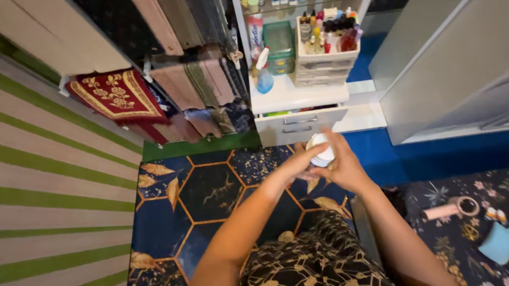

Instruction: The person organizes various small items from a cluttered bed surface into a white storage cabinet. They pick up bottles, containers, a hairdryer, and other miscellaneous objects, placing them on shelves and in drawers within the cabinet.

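Observation:
I hold a small white round jar (322,152) in front of me with both hands. My right hand (344,167) wraps it from the right and below, fingers curled around its side. From the left, my left hand (299,164) presses its fingertips against the jar. The jar's white lid faces up. Both hands hover above a dark blue rug with gold hexagon lines (205,190), just in front of a white drawer unit (299,124) whose top drawer is pulled slightly out.
On the unit's top stand a blue spray bottle (264,75), a green basket (279,40) and a white organizer of small bottles (327,36). Folded cloths hang at left (117,94). A tape roll (466,206) and a blue object (499,242) lie at right.

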